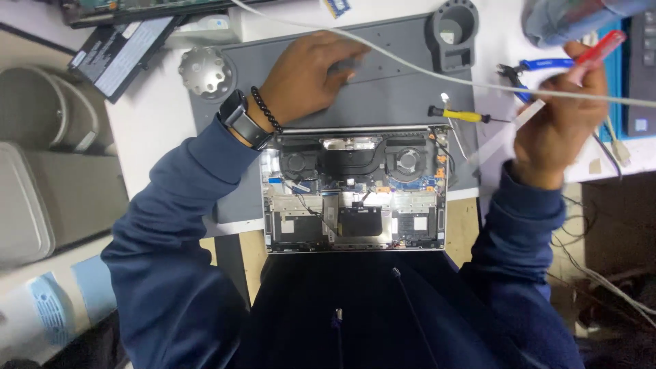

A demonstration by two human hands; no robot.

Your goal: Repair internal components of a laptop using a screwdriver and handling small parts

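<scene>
An opened laptop (355,188) lies bottom-up at the table's near edge, with two fans, a heat pipe and circuit boards exposed. My left hand (307,75) rests palm down on the grey work mat (389,96) just beyond the laptop, its fingers curled over a small spot on the mat. What is under the fingers is hidden. My right hand (557,130) is raised at the right, blurred, gripping a red-handled tool (601,46). A yellow-handled screwdriver (461,115) lies on the mat between the two hands.
A white cable (424,72) crosses the mat diagonally. Blue-handled pliers (536,67) lie at the right. A round grey holder (451,31) and a silver disc (203,72) sit at the mat's corners. A black battery pack (119,51) lies far left. Grey bins stand left of the table.
</scene>
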